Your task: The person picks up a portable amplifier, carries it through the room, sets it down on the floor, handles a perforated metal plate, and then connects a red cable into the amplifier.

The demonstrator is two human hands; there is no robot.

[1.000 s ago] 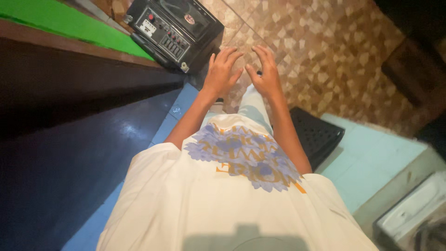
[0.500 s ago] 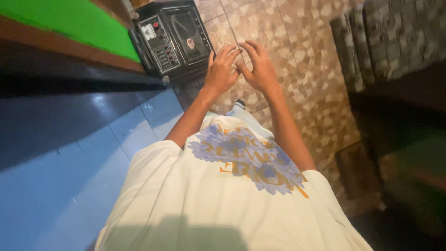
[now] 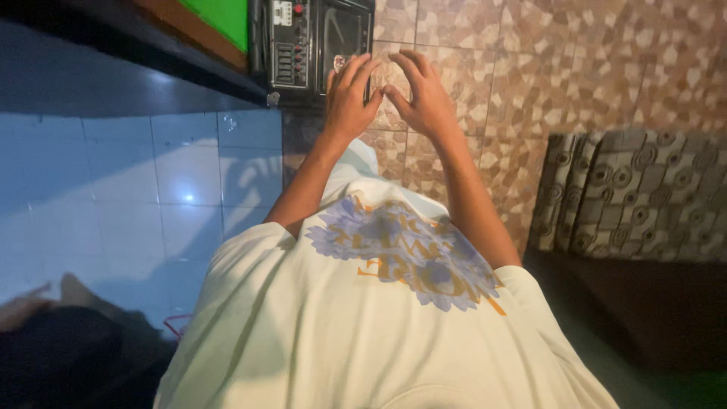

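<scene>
My left hand [image 3: 350,95] and my right hand [image 3: 421,92] are raised in front of me, fingers spread and fingertips close together over the brown patterned floor tiles [image 3: 575,68]. Neither hand holds anything that I can see. A black boxy appliance with buttons and a dark window [image 3: 312,42] stands on the floor just beyond my left hand. My white shirt with a blue and orange print [image 3: 394,250] fills the lower view.
A pale blue tiled wall or floor surface [image 3: 136,189] lies at the left under a dark ledge [image 3: 113,45]. A green panel [image 3: 227,14] sits at the top. A patterned cushioned seat [image 3: 636,197] stands at the right.
The view has swung, so the black appliance now sits higher and nearer the centre. My hands stay raised together with fingertips still close.
</scene>
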